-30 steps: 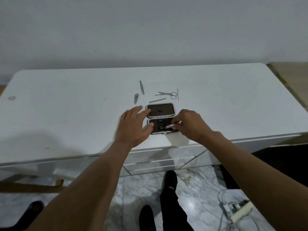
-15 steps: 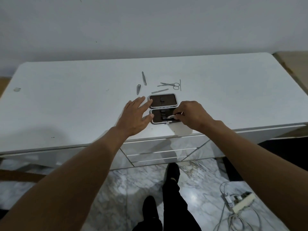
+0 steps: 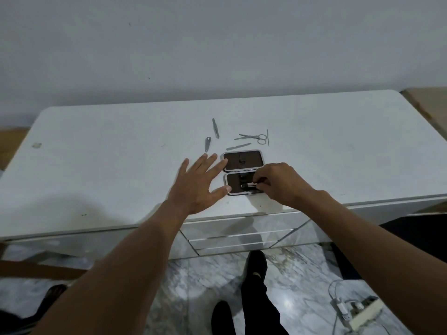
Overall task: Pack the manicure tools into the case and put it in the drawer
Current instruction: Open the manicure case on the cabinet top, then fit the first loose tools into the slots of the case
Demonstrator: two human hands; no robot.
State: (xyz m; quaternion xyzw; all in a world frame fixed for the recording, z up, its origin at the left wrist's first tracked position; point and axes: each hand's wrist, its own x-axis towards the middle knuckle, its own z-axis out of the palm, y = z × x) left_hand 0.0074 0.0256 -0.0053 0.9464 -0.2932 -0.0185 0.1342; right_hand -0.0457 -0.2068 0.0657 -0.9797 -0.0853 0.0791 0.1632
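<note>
Case (image 3: 242, 175) lies open near the surface's (image 3: 96, 165) front edge, dark lining, silvery rim; right hand (image 3: 281, 183) pinching a metal tool (image 3: 249, 184) into it, left hand (image 3: 198, 187) spread flat.

Loose tools (image 3: 252, 137) crowd behind the case (image 3: 242, 174); the table (image 3: 96, 153) lies bare on both sides.

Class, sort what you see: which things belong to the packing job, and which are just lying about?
Job: open case; tool pinched in right hand; scissors; clippers; three loose slim tools; left hand.

Lying about: power strip and cables on the floor.
</note>
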